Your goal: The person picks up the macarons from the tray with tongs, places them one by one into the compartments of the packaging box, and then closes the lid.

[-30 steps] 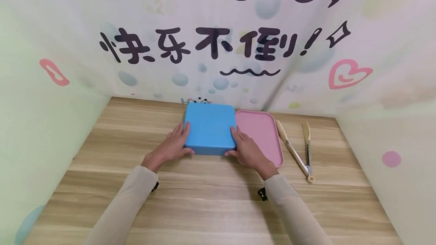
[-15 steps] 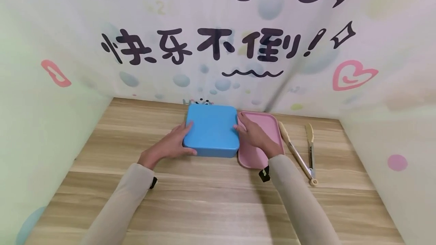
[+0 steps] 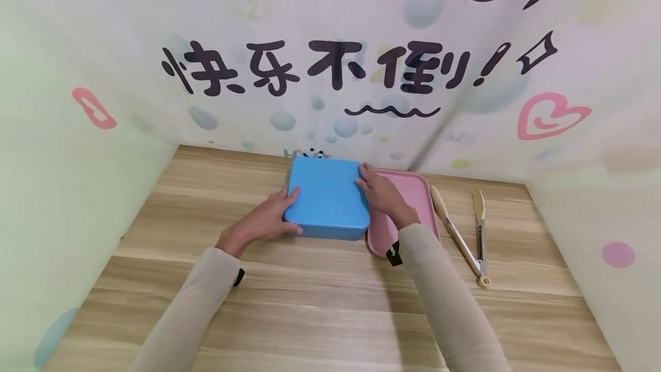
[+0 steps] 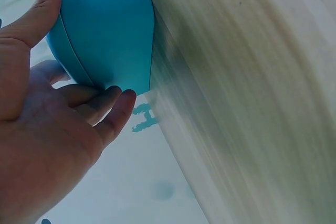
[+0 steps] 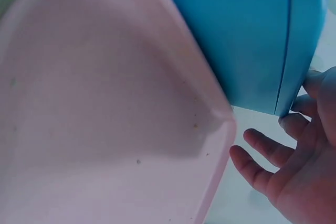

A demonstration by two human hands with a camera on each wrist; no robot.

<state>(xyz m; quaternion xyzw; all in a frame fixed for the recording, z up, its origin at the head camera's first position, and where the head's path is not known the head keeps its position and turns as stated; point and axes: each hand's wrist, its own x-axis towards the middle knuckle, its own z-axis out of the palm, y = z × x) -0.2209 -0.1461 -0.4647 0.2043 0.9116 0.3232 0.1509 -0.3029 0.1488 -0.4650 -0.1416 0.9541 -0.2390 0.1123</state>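
A blue lidded box (image 3: 327,194) lies near the back wall, with a lid seam round its sides. My left hand (image 3: 265,217) grips its left side, with one digit over the top edge and another at the front corner. In the left wrist view, curled fingertips (image 4: 113,95) meet the box's side at the lid seam. At the back right corner, my right hand (image 3: 384,194) holds the lid edge. Two fingers (image 5: 260,158) of it stand off the box in the right wrist view. A pink tray (image 3: 408,188) sits right beside the box, partly hidden under the right hand.
Tongs (image 3: 465,245) with cream tips lie spread on the wooden table (image 3: 310,303), right of the tray. A printed wall sheet (image 3: 330,125) rises directly behind the box. Pale side panels (image 3: 594,234) bound the table.
My right hand has gone from the box's front right corner to its back right corner. My left hand stays at the left side. The box looks unmoved; the whole view shifts slightly.
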